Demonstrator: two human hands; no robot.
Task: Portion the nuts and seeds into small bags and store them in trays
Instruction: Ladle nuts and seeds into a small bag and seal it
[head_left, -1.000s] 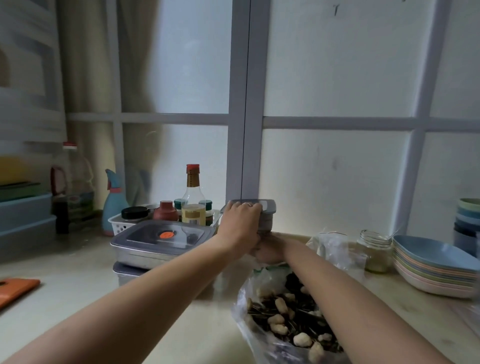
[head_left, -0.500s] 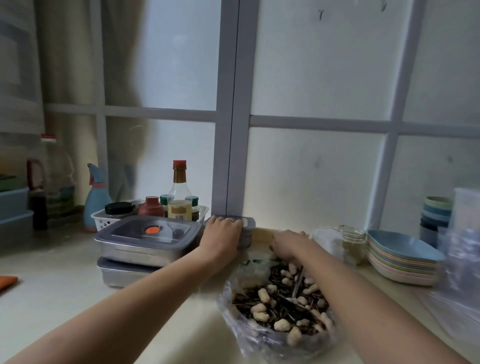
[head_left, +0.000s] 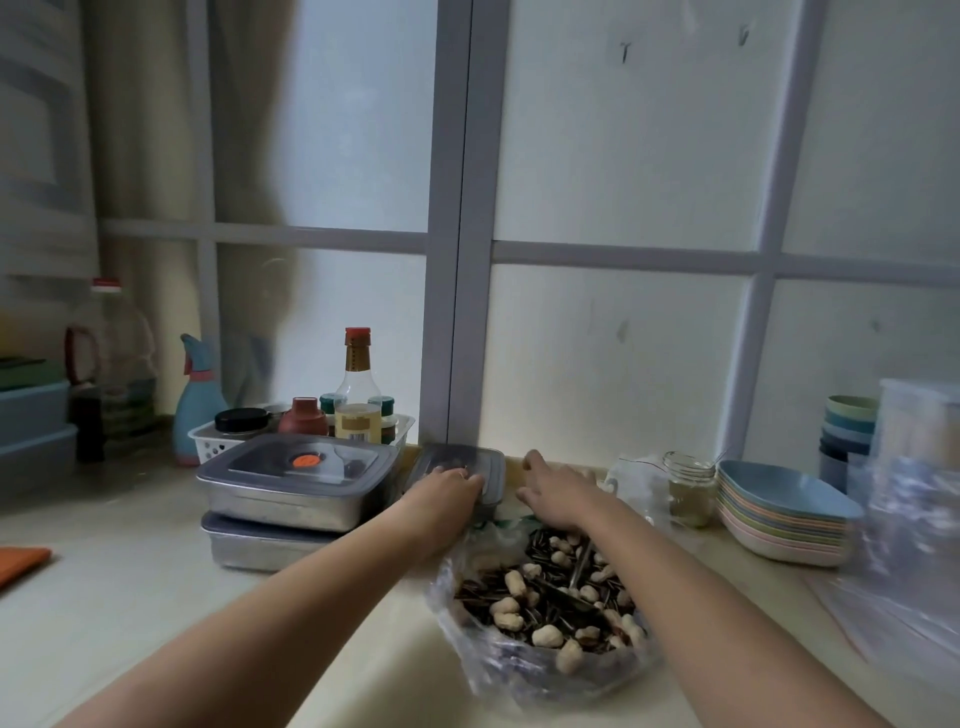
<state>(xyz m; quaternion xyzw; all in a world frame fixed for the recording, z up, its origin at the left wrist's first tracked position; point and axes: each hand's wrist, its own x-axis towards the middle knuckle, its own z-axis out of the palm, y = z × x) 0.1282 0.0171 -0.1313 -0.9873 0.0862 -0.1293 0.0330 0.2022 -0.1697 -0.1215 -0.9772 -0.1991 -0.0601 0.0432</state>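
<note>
Head view: both forearms reach across the pale counter (head_left: 119, 582) toward the frosted window.

The left hand (head_left: 448, 489) lies on the small tray (head_left: 467, 460), a grey lidded box at the foot of the window frame. Its fingers are bent over the near edge of the lid and hold it; the thumb is hidden.

The right hand (head_left: 557, 492) is just to the right of that tray and apart from it. It is released, with fingers stretched forward and slightly spread, grasping nothing. Whether its palm touches the counter cannot be told.

The bag of nuts and seeds (head_left: 545, 616), clear plastic with its mouth open, sits on the counter between the two forearms, near the person. Pale peanuts are mixed with dark striped seeds inside it.

Left of the small tray stand two stacked steel trays (head_left: 291, 506); the upper one has a clear lid with an orange spot.

To the right are a small clear bag (head_left: 636, 475), a glass jar (head_left: 688, 491) and a stack of pastel dishes (head_left: 779, 519). Blurred clear plastic (head_left: 914, 525) fills the right edge.
</note>
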